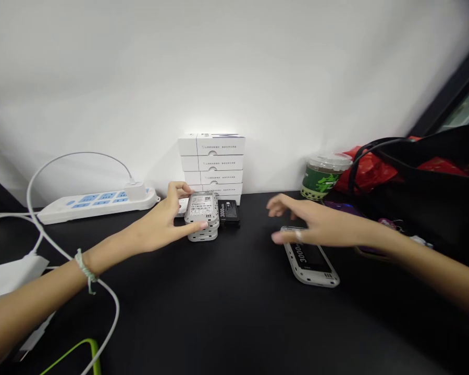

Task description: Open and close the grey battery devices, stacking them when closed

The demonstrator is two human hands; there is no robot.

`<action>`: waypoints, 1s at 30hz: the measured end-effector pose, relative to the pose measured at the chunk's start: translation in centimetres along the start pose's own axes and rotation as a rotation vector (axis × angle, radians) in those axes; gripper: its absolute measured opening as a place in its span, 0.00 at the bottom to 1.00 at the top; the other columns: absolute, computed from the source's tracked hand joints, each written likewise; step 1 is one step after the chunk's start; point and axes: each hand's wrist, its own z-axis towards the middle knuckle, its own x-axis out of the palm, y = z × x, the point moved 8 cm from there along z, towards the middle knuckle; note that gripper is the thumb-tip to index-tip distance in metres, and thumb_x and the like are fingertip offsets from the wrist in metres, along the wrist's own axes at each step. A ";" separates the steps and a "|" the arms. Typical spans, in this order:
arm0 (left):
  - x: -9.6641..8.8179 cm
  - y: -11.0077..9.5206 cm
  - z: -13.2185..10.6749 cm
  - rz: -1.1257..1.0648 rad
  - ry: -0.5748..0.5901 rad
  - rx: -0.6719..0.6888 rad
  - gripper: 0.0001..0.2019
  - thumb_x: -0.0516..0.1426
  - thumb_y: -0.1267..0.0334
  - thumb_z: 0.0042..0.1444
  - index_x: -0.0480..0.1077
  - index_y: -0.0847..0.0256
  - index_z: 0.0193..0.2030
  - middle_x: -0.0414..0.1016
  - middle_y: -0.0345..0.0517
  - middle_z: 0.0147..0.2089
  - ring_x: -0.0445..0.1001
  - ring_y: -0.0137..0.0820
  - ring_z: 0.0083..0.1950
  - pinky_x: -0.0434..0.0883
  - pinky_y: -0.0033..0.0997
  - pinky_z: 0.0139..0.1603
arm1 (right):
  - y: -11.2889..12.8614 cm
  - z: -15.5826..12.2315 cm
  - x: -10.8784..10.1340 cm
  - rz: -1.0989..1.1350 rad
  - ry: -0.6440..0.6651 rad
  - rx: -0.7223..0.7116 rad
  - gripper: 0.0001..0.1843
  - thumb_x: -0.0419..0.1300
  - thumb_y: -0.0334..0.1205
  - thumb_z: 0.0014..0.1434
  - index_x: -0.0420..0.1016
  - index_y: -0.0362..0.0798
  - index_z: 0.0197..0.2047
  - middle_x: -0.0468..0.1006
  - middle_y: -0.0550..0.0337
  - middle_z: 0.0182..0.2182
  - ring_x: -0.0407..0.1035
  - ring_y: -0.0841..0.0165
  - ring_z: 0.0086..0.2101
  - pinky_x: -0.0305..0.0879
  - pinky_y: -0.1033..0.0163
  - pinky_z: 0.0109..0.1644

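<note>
My left hand (166,216) reaches over a small stack of white device shells. Its thumb lies along the front and its fingers are at the back left edge of the top white device shell (201,204), which has a printed label inside. Right beside the stack, a black 3000 mAh battery (230,209) touches or nearly touches it. My right hand (308,224), slightly blurred, hovers with thumb and fingers apart and nothing between them. Under it lies another white device shell (316,277) with a black battery (310,255) seated inside; the hand hides its upper part.
Several white boxes (222,162) are stacked against the wall. A power strip (97,203) with a plugged-in charger and looping white cable (115,302) occupies the left. At right stand a drink cup (323,177), a red plastic bag (371,169) and a black bag (433,198).
</note>
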 end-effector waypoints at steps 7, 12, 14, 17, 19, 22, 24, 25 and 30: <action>-1.1 -1.8 -0.5 0.084 -0.185 0.031 0.28 0.61 0.47 0.57 0.48 0.52 0.52 0.53 0.58 0.68 0.59 0.51 0.68 0.64 0.59 0.64 | -3.7 -6.4 0.6 -0.218 0.032 0.139 0.51 0.75 0.57 0.39 0.61 0.58 0.64 0.72 0.51 0.57 0.70 0.47 0.53 0.69 0.49 0.54; -0.7 -8.6 -2.6 0.199 -0.105 0.306 0.14 0.60 0.57 0.60 0.58 0.51 0.47 0.69 0.42 0.51 0.73 0.38 0.51 0.71 0.37 0.49 | 1.1 -4.7 3.4 -0.134 0.105 0.036 0.49 0.73 0.60 0.39 0.61 0.53 0.61 0.69 0.51 0.56 0.69 0.52 0.52 0.69 0.52 0.54; 1.7 -9.1 -3.8 0.175 0.212 0.204 0.15 0.62 0.54 0.58 0.62 0.50 0.46 0.72 0.38 0.43 0.75 0.35 0.40 0.71 0.33 0.37 | 3.6 -3.8 4.7 -0.103 0.158 -0.047 0.49 0.73 0.61 0.39 0.62 0.50 0.60 0.68 0.50 0.55 0.67 0.52 0.52 0.66 0.51 0.56; 3.6 -9.3 -5.7 0.117 0.374 0.076 0.22 0.66 0.46 0.52 0.65 0.52 0.46 0.73 0.40 0.45 0.75 0.39 0.42 0.74 0.37 0.39 | 6.6 -2.6 6.1 -0.047 0.174 -0.167 0.43 0.73 0.62 0.40 0.66 0.48 0.54 0.69 0.52 0.50 0.66 0.54 0.50 0.63 0.51 0.56; 4.5 -9.5 -6.3 0.094 0.372 0.063 0.28 0.67 0.43 0.48 0.65 0.54 0.49 0.72 0.44 0.50 0.74 0.43 0.50 0.74 0.41 0.47 | 7.4 -1.8 6.7 0.009 0.164 -0.184 0.37 0.72 0.61 0.43 0.67 0.48 0.49 0.69 0.54 0.47 0.65 0.56 0.47 0.64 0.52 0.54; 5.5 -9.0 -6.3 0.121 0.331 0.016 0.33 0.68 0.42 0.44 0.64 0.57 0.51 0.69 0.50 0.52 0.71 0.49 0.53 0.74 0.49 0.51 | 7.5 -0.6 7.5 0.086 0.149 -0.134 0.36 0.74 0.59 0.40 0.65 0.49 0.45 0.67 0.57 0.44 0.64 0.58 0.45 0.65 0.56 0.48; 6.0 -8.5 -6.0 0.138 0.325 -0.047 0.30 0.68 0.43 0.44 0.63 0.58 0.46 0.68 0.50 0.48 0.71 0.49 0.48 0.75 0.51 0.47 | 7.3 -0.1 7.8 0.114 0.158 -0.086 0.39 0.76 0.57 0.35 0.63 0.49 0.43 0.66 0.58 0.42 0.63 0.59 0.43 0.65 0.57 0.43; 6.1 -8.4 -5.9 0.138 0.326 -0.063 0.29 0.68 0.44 0.43 0.62 0.58 0.44 0.67 0.49 0.46 0.71 0.47 0.46 0.75 0.51 0.45 | 7.3 0.1 7.8 0.118 0.158 -0.069 0.39 0.77 0.56 0.33 0.63 0.49 0.41 0.66 0.58 0.42 0.63 0.60 0.42 0.65 0.58 0.41; 4.2 -10.5 -4.9 0.191 0.154 0.166 0.29 0.70 0.56 0.40 0.57 0.56 0.41 0.66 0.48 0.47 0.70 0.44 0.46 0.74 0.47 0.45 | 9.2 -1.0 4.9 0.146 -0.053 -0.177 0.33 0.77 0.47 0.38 0.55 0.52 0.34 0.66 0.58 0.42 0.63 0.60 0.43 0.66 0.58 0.43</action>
